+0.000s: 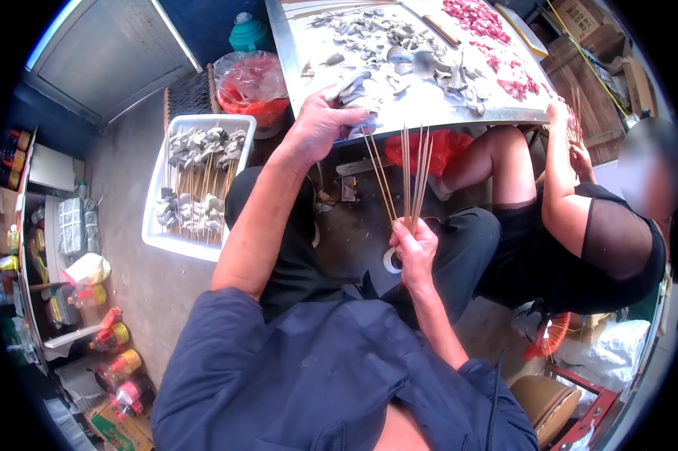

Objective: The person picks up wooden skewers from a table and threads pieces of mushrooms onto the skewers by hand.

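Note:
My left hand [324, 126] is closed around pieces of grey meat [360, 92] at the near edge of the metal table [297, 52]. In my right hand [415, 244] is a bundle of thin wooden skewers [416, 177], gripped near their lower ends with the tips pointing up. Two of those skewers lean left, and their tips reach the meat at my left hand; whether they pierce it I cannot make out. More grey meat pieces [399, 64] lie spread over the table top, with a knife [441, 30] behind them.
A white tray [149, 225] of filled skewers stands on the floor at left, near a red-lined bucket [260, 105]. At right, a co-worker [579, 225] sits holding skewers near red meat [515, 79]. Bottles [125, 364] line the left side.

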A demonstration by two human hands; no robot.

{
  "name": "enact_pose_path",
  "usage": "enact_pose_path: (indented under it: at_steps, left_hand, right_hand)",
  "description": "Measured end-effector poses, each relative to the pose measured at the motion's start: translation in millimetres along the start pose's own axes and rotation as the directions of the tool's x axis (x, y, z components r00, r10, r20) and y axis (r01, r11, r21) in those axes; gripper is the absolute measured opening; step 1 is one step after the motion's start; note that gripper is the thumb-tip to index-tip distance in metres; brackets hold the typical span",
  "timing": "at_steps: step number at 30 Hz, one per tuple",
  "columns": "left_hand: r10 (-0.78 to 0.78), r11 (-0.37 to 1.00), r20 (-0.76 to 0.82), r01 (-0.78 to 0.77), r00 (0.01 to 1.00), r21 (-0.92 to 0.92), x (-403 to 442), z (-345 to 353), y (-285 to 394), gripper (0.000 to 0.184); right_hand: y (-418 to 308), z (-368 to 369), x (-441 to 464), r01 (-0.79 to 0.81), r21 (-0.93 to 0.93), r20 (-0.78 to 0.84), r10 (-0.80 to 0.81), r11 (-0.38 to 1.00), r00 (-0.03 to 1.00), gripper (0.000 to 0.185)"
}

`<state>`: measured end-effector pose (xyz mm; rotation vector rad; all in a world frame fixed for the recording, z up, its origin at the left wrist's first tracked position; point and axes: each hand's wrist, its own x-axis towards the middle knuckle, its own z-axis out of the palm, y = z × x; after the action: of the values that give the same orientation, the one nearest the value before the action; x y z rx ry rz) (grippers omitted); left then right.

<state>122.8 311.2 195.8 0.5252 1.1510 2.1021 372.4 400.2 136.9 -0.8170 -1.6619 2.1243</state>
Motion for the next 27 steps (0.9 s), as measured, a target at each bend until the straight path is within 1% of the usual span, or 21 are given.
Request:
enact_pose_path:
  at_steps: [2, 5, 6, 8, 9, 12, 13, 15, 16, 18, 19, 21, 22, 24, 25, 27]
  left_hand:
    - [0.015, 0.999, -0.017, -0.015, 1.0, 0.043, -1.1, 2.7, -3.2, 0.045]
    - [0.039, 0.999, 0.017, -0.04, 0.999, 0.025, -2.0, 7.5, -8.9, 0.044]
    - [0.04, 0.999, 0.022, -0.041, 0.999, 0.026, -1.8, 7.1, -10.2, 0.044]
    - [-0.003, 0.997, 0.103, -0.005, 0.995, 0.083, -4.3, 6.9, -10.3, 0.052]
    - [0.0, 1.0, 0.127, -0.003, 0.992, 0.026, -7.5, 11.2, -11.6, 0.051]
    - [0.006, 0.999, 0.145, -0.011, 0.989, 0.036, -8.0, 12.7, -9.3, 0.05]
    - [0.008, 0.999, 0.143, -0.013, 0.99, 0.034, -9.3, 13.6, -10.9, 0.05]
    - [0.031, 0.998, 0.078, -0.036, 0.996, 0.058, -9.9, 15.3, -12.1, 0.039]
    - [0.033, 0.997, 0.079, -0.038, 0.996, 0.06, -9.9, 13.3, -10.4, 0.039]
    - [0.057, 0.962, 0.052, -0.069, 0.997, 0.265, -10.3, 8.7, -7.0, 0.044]
    - [0.057, 0.961, 0.056, -0.07, 0.997, 0.267, -9.9, 7.2, -7.4, 0.044]
    - [0.109, 0.968, -0.036, -0.097, 0.993, 0.232, -8.9, 6.1, -7.4, 0.037]
    - [0.111, 0.967, -0.034, -0.1, 0.993, 0.233, -7.7, 6.0, -7.7, 0.037]
    - [0.125, 0.992, -0.128, -0.124, 0.984, 0.017, -7.7, 7.8, -8.1, 0.033]
    - [0.127, 0.992, -0.141, -0.125, 0.982, 0.02, -7.6, 7.2, -9.6, 0.028]
    - [0.122, 0.992, -0.165, -0.115, 0.979, 0.048, -7.5, 6.4, -9.1, 0.026]
  right_hand:
    - [3.6, 0.2, 0.5, -0.015, 0.005, -0.021, 0.015, 1.0, 1.0, 0.008]
    - [12.8, 1.6, 2.5, 0.014, 0.034, -0.044, -0.013, 0.999, 0.999, 0.005]
    - [13.7, 2.2, 3.1, 0.018, 0.034, -0.047, -0.016, 0.999, 0.999, 0.005]
    - [15.4, 4.0, 2.7, 0.037, 0.054, -0.054, -0.034, 0.998, 0.998, 0.005]
    - [16.4, 4.9, 2.5, 0.037, 0.054, -0.054, -0.034, 0.998, 0.998, 0.005]
    - [17.7, 7.2, 2.5, 0.037, 0.086, -0.054, -0.033, 0.996, 0.998, 0.004]
    - [17.6, 6.6, 1.5, 0.011, 0.083, -0.051, -0.007, 0.996, 0.999, 0.006]
    - [14.6, 6.8, 2.7, -0.012, 0.079, -0.044, 0.016, 0.997, 0.999, 0.008]
    - [12.6, 7.2, 3.5, 0.008, 0.069, -0.054, -0.004, 0.998, 0.999, 0.007]
    - [10.6, 7.8, 5.1, 0.03, 0.064, -0.066, -0.026, 0.997, 0.997, 0.007]
    - [9.7, 8.2, 7.0, 0.048, 0.069, -0.062, -0.044, 0.996, 0.997, 0.006]
    - [8.4, 8.0, 8.6, 0.069, 0.075, -0.058, -0.065, 0.995, 0.996, 0.005]
    - [8.0, 7.5, 8.5, 0.052, 0.07, -0.055, -0.048, 0.996, 0.997, 0.005]
    - [8.0, 6.4, 7.8, 0.032, 0.064, -0.052, -0.029, 0.997, 0.998, 0.005]
    - [8.0, 5.9, 6.8, 0.018, 0.058, -0.038, -0.016, 0.998, 0.999, 0.006]
    - [8.5, 6.0, 5.0, 0.002, 0.055, -0.027, 0.0, 0.998, 1.0, 0.008]
